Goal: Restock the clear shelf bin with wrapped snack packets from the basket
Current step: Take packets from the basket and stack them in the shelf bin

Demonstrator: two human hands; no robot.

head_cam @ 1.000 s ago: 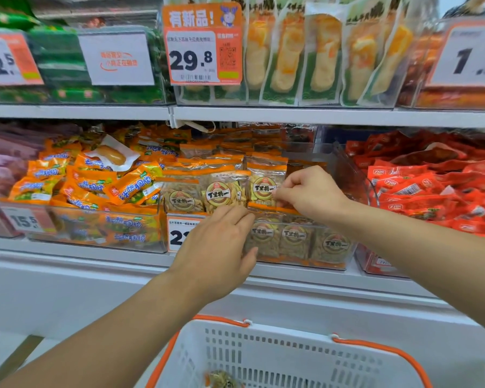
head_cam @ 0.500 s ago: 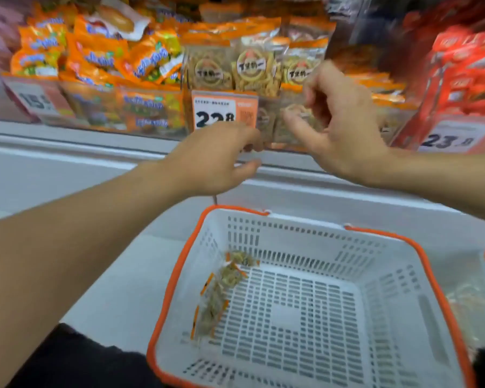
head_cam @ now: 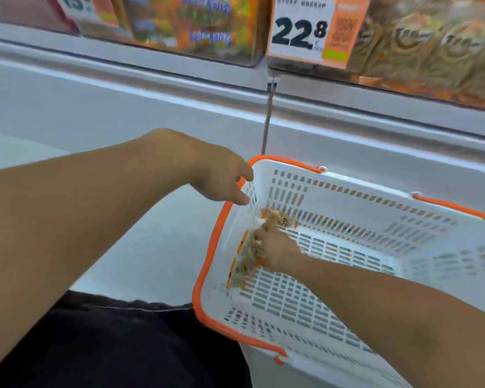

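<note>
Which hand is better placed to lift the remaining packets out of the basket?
Right. The right hand is already down inside the basket, on the packets; the left hand hovers empty over the rim.

Price tag (head_cam: 314, 30), orange and white, printed "22.8", hanging at twelve o'clock on the front of the shelf stock. Second price tag (head_cam: 87, 9), cut off by the frame edge, sitting at eleven o'clock. Bin of orange snack bags (head_cam: 191, 23) with blue lettering, blurred, standing between the two tags. White shelf ledge (head_cam: 123, 71) running beneath them. Black garment (head_cam: 109, 345) showing at seven o'clock.
</note>
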